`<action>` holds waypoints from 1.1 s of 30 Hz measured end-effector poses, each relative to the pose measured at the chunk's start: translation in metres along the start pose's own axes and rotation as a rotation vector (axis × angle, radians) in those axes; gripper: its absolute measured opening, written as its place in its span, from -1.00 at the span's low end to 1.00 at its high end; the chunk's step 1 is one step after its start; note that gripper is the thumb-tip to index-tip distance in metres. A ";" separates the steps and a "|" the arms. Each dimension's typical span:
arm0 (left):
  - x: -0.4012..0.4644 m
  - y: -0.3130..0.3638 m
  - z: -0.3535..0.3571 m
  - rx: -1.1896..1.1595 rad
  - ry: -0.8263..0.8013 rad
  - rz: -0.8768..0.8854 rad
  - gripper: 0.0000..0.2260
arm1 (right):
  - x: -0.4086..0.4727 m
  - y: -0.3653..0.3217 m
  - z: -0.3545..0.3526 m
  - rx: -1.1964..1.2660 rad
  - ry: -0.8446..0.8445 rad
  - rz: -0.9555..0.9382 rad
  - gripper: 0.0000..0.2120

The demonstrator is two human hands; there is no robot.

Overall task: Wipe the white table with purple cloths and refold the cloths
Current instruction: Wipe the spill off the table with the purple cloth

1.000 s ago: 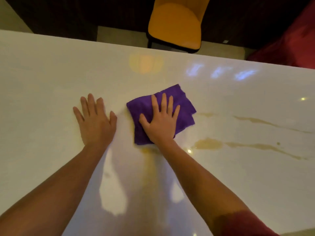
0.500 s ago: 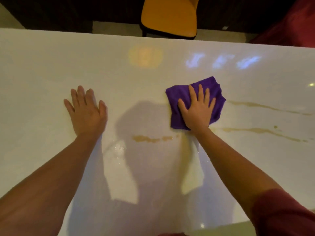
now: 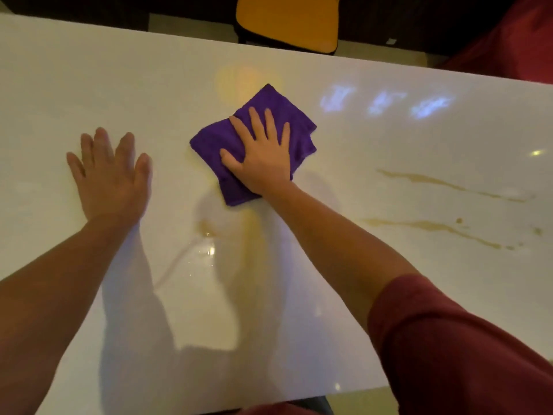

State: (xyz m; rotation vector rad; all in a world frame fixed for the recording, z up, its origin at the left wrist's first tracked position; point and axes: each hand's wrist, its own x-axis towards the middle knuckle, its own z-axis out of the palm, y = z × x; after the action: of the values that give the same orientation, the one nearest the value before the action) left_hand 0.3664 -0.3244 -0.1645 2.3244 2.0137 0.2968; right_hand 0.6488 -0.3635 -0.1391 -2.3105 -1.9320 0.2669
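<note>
I see a folded purple cloth (image 3: 263, 121) lying flat near the middle of a glossy white table (image 3: 89, 85), turned like a diamond: one corner points toward the far edge and the opposite corner toward me, so its long axis runs from far to near with a slight lean to the left. The cloth looks soft and plush, with layered edges showing along its right side. My right hand (image 3: 263, 158) lies flat on top of it, palm down, fingers spread and extended, pressing rather than gripping. My left hand (image 3: 112, 178) rests flat on the bare tabletop to the left of the cloth, well apart from it, fingers straight and released, holding nothing. The table surface is smooth and reflective, mirroring pale blue lights. Thin brownish streaks (image 3: 443, 182) run across it to the right of the cloth, and a small wet smear (image 3: 206, 232) sits just below the cloth. A dark red sleeve (image 3: 454, 339) covers my right upper arm. An orange chair (image 3: 287, 22) stands beyond the far edge.
</note>
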 end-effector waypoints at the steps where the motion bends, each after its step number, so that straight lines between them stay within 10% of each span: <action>1: -0.002 0.002 -0.001 0.009 0.005 -0.016 -0.53 | -0.006 0.019 -0.003 0.014 0.031 0.027 -0.27; 12: 0.009 0.239 0.018 -0.117 -0.102 -0.040 -0.52 | -0.115 0.127 -0.017 0.033 0.024 0.241 -0.28; 19: 0.006 0.254 0.039 -0.011 0.027 -0.120 -0.50 | -0.003 0.197 -0.039 0.029 0.030 0.055 -0.30; 33: 0.009 0.263 0.030 -0.015 -0.041 -0.103 -0.47 | -0.091 0.279 -0.056 0.021 0.064 0.513 -0.28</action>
State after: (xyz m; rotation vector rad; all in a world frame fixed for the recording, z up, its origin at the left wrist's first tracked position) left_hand 0.6298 -0.3522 -0.1498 2.1900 2.0955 0.2561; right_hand 0.9139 -0.5023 -0.1352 -2.7244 -1.2698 0.2499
